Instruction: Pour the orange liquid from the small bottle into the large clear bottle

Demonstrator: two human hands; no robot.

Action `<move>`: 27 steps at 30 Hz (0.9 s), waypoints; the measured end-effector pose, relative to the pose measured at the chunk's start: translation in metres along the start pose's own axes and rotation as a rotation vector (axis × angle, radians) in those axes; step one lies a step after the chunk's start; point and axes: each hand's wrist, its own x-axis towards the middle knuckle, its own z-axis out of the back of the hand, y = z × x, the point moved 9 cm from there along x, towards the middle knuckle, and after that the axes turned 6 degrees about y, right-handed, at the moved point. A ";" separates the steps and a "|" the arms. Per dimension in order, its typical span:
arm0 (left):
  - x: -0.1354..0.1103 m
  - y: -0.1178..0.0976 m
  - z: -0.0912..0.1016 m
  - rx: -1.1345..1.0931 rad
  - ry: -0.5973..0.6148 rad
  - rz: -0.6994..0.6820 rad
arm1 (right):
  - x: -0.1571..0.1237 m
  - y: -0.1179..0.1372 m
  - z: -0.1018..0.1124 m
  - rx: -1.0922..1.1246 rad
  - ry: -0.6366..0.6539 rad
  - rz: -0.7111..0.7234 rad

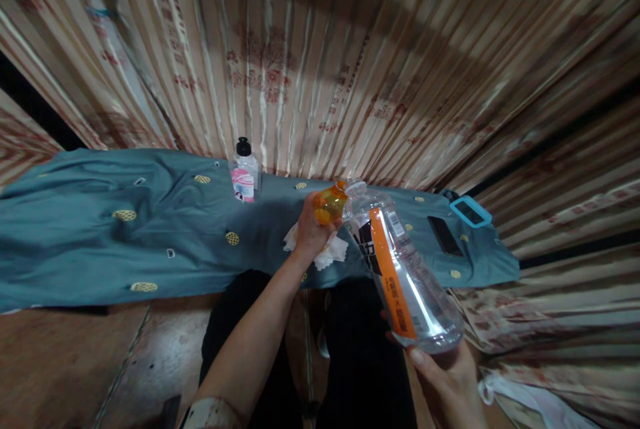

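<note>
My right hand [447, 375] grips the base of a clear plastic bottle [405, 269] with an orange and black label, tilted with its open neck pointing up and away. My left hand [310, 232] is closed round the bottle's orange cap [330, 204], right beside the bottle's mouth, and also clutches a crumpled white tissue [333, 252]. Both hands are over the near edge of a teal cloth [100, 235] with small yellow patterns.
A small clear bottle with a black cap and pink label [245, 172] stands at the back of the cloth. A dark phone [445, 235] and a blue-framed case [470, 211] lie at the right. Striped curtains [320, 49] hang behind. My dark-trousered legs are below.
</note>
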 end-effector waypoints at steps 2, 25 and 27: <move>0.000 0.000 0.000 0.009 -0.002 0.004 | 0.000 -0.001 0.002 -0.004 -0.017 -0.001; 0.000 -0.002 -0.001 0.021 0.033 -0.017 | 0.002 0.001 0.005 -0.032 -0.044 0.010; 0.000 -0.002 0.000 0.017 0.024 -0.020 | 0.002 0.001 0.007 -0.045 -0.061 0.001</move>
